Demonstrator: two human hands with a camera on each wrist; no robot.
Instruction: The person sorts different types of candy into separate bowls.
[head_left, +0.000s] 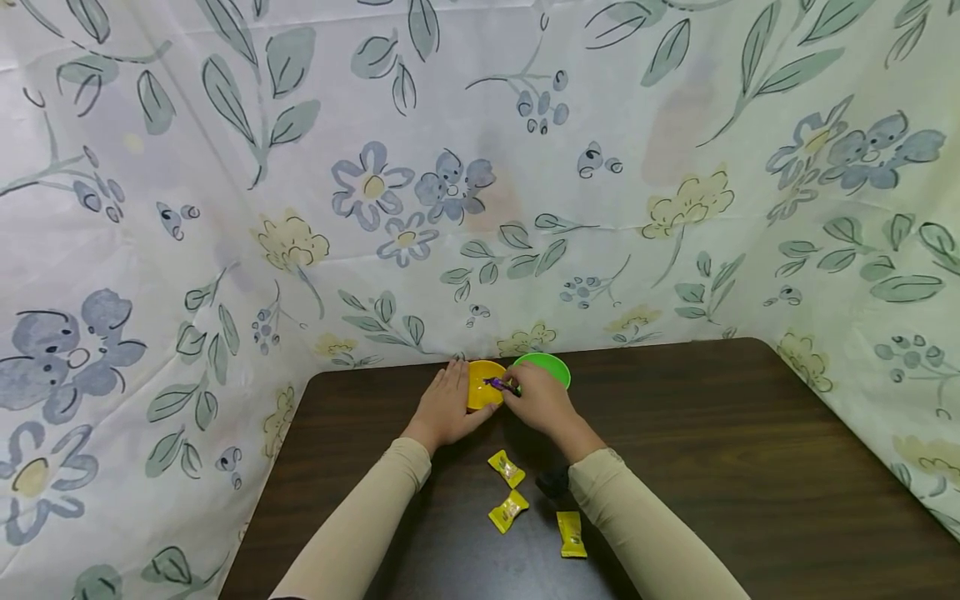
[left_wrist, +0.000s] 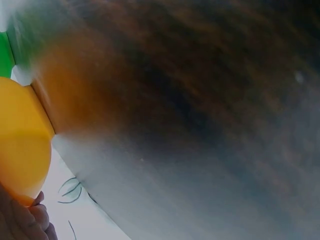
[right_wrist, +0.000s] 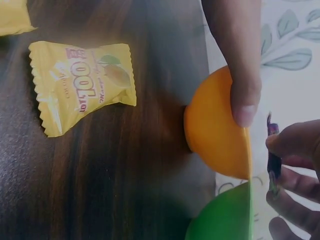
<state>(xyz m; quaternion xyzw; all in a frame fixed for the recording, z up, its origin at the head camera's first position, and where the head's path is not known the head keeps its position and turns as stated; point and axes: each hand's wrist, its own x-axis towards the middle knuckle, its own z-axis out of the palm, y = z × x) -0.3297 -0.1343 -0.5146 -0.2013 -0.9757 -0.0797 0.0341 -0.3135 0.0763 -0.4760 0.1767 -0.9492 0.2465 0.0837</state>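
Note:
At the back of the table stands an orange bowl (head_left: 477, 392), steadied by my left hand (head_left: 442, 410). The thumb lies against its near rim, and the other fingers stretch along its left side. My right hand (head_left: 542, 406) pinches a small purple-wrapped candy (right_wrist: 274, 157) between thumb and fingers, just over the orange bowl's opening. Right beside that bowl is a green bowl (head_left: 553, 365), partly hidden behind my right hand. The left wrist view catches mainly the orange bowl's side (left_wrist: 22, 135) and some fingertips (left_wrist: 39, 215).
Several yellow-wrapped candies lie on the dark wooden table (head_left: 735, 450): one candy (head_left: 507, 468) nearer the bowls, another candy (head_left: 509, 511) below it, a third candy (head_left: 572, 534) by the right sleeve. A dark object (head_left: 553, 482) sits under the right wrist. Floral cloth (head_left: 465, 283) hangs behind.

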